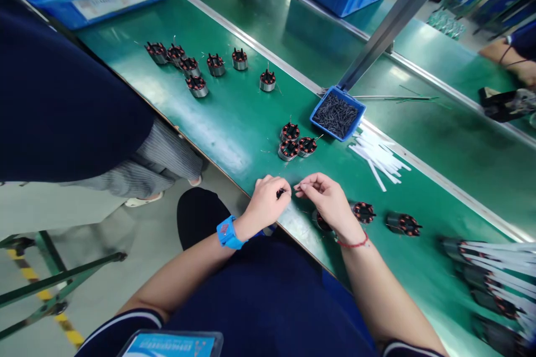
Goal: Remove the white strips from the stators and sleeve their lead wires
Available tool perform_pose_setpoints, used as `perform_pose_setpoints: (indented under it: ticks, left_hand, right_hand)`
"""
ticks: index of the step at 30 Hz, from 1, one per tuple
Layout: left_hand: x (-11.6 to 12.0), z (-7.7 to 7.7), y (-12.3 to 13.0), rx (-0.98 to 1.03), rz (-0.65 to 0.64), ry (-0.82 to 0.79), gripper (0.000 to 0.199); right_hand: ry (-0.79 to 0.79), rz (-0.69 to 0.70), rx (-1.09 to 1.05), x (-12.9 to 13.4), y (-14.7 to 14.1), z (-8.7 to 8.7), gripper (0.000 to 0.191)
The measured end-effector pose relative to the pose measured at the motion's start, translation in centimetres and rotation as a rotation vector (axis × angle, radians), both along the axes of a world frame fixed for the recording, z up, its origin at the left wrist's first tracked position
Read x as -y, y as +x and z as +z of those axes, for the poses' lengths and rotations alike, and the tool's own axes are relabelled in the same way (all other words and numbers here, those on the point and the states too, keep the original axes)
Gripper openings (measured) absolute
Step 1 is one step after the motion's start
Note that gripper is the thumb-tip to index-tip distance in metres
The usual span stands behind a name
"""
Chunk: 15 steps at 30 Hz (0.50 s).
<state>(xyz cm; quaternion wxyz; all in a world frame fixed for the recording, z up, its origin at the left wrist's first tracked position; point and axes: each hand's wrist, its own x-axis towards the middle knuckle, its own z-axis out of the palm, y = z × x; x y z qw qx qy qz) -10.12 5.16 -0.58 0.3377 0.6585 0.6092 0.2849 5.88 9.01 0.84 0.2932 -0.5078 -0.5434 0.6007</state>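
My left hand (270, 198), above a blue wristband, is closed at the table's near edge. Between its fingers shows a dark bit of something mostly hidden. Close beside it, my right hand (324, 195) pinches thumb and forefinger together; whatever is between them is too small to make out. Just beyond the hands stands a cluster of three motor stators (288, 150) with copper windings, black prongs and thin loose wires. Partly behind my right wrist is another stator (322, 221), with a stator (363, 212) and a further one (402, 223) to its right.
A blue bin (358, 122) holds short black tubes (336, 115). White tubes (377, 156) lie beside it. Several stators (216, 64) stand farther left. Stators with white tubes (489, 284) line the right. A metal post (393, 28) rises behind the bin. A co-worker (62, 95) stands left.
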Motion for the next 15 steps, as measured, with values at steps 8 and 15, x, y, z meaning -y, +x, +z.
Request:
perform_pose_setpoints:
  ticks: [8,15]
  left_hand:
    - [0.0,0.0,0.0,-0.002,0.004,0.003,0.016]
    - [0.0,-0.3,0.1,0.002,0.012,0.026,0.017]
  right_hand:
    - [0.14,0.165,0.256,0.4,0.2,-0.1,0.014]
    - [0.517,0.224,0.579,1.6,-0.6,0.0,0.012]
